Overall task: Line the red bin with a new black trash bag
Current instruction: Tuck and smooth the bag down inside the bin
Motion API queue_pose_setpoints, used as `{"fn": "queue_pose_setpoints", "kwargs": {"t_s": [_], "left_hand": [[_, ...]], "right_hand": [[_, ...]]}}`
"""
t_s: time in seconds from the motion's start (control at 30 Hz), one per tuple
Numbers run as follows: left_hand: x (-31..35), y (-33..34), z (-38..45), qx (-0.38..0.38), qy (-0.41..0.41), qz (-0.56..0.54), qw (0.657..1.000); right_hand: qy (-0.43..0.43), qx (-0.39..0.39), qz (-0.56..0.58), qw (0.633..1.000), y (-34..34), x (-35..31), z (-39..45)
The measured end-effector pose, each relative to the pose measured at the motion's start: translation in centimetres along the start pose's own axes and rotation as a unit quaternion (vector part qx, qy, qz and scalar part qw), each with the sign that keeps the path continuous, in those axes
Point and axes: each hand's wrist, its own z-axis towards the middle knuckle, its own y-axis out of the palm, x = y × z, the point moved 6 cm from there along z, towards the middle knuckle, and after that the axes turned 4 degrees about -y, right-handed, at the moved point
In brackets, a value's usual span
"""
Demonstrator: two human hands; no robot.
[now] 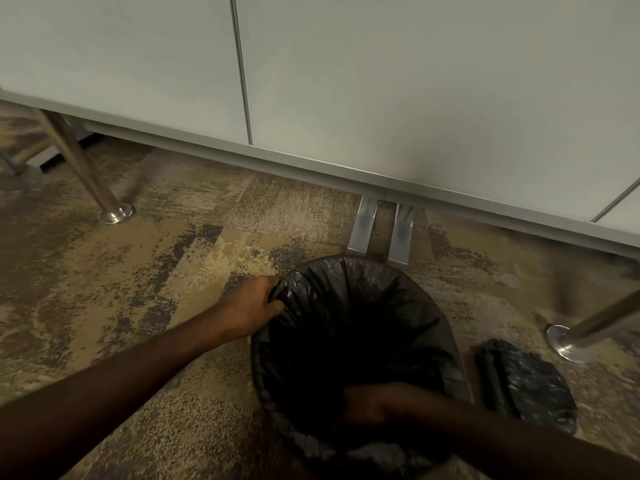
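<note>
A black trash bag (pixel 349 306) is spread over the mouth of the bin on the carpet at the bottom centre, folded over the rim all round so that none of the bin's red shows. My left hand (pixel 254 306) grips the bag's edge at the bin's upper left rim. My right hand (pixel 367 405) is blurred and dark, reaching down inside the bag near the front rim; whether its fingers hold the plastic is unclear.
A folded pack of black bags (pixel 526 386) lies on the carpet right of the bin. A white partition (pixel 381 98) runs across the back, with metal feet (pixel 381 230) just behind the bin. Table legs stand at left (pixel 110 211) and right (pixel 568 341).
</note>
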Motion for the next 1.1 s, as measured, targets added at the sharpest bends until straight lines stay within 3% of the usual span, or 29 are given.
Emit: {"fn": "queue_pose_setpoints", "kwargs": {"t_s": [0.23,0.43,0.6,0.7,0.77,0.9,1.0,1.1], "left_hand": [[-0.1,-0.2,0.0,0.005,0.000,0.000,1.000],[-0.4,-0.1,-0.3,0.003,0.003,0.002,1.000],[-0.7,-0.1,-0.1,0.007,0.005,-0.002,1.000],[-1.2,-0.1,0.2,0.006,0.004,-0.016,1.000],[-1.6,-0.1,0.4,0.002,0.000,-0.019,1.000],[-2.2,-0.2,0.4,0.003,-0.006,-0.022,1.000],[-2.4,-0.2,0.3,-0.001,-0.009,-0.034,0.999],[-2.4,-0.4,0.4,-0.001,-0.009,-0.034,0.999]], "right_hand": [[-0.061,0.099,0.043,0.992,-9.0,-0.2,3.6],[-0.035,0.125,0.034,0.991,-10.7,1.9,5.8],[-0.057,0.086,-0.065,0.993,-9.0,0.0,3.3],[-0.079,0.000,-0.193,0.978,-4.3,0.4,1.3],[-0.046,-0.041,-0.261,0.963,-1.6,2.9,0.9],[0.031,-0.064,-0.223,0.972,-0.3,7.4,0.6],[0.006,-0.035,-0.212,0.977,-1.1,6.6,0.1],[-0.074,0.053,-0.156,0.984,-4.2,3.6,-1.8]]}}
